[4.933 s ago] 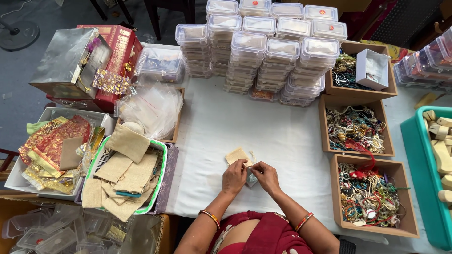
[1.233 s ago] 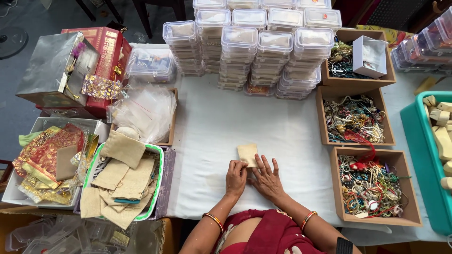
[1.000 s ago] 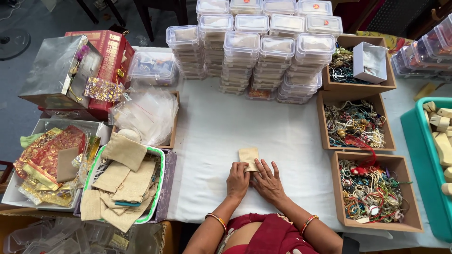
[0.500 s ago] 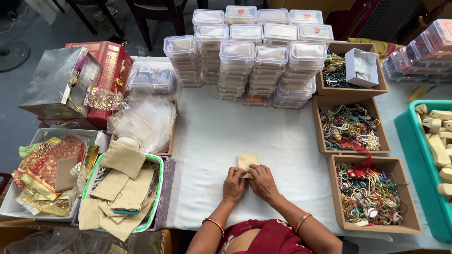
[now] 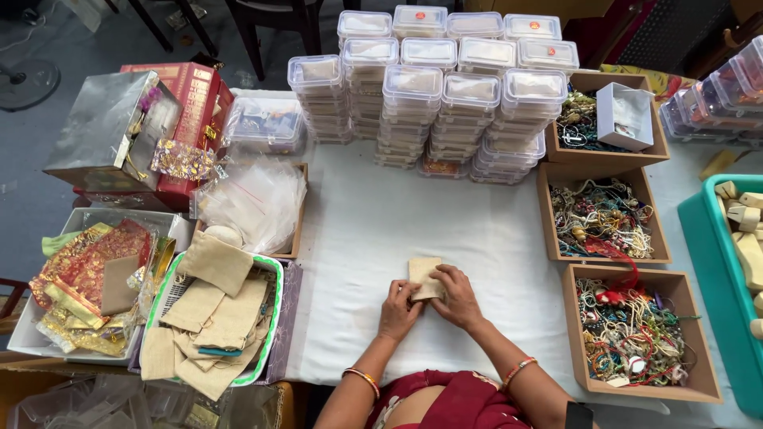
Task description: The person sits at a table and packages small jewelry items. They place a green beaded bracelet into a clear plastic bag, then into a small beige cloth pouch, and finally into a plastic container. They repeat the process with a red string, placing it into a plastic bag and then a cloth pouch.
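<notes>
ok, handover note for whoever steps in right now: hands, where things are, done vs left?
Left hand and right hand: both grip the small beige cloth pouch on the white tablecloth.
More beige pouches fill the green-rimmed basket at left. Three brown boxes of colourful threads sit at right; stacked clear lidded containers behind.
Done: one pouch out on the cloth.
Left: basket pouches untouched; whether this one is filled cannot be told.
</notes>
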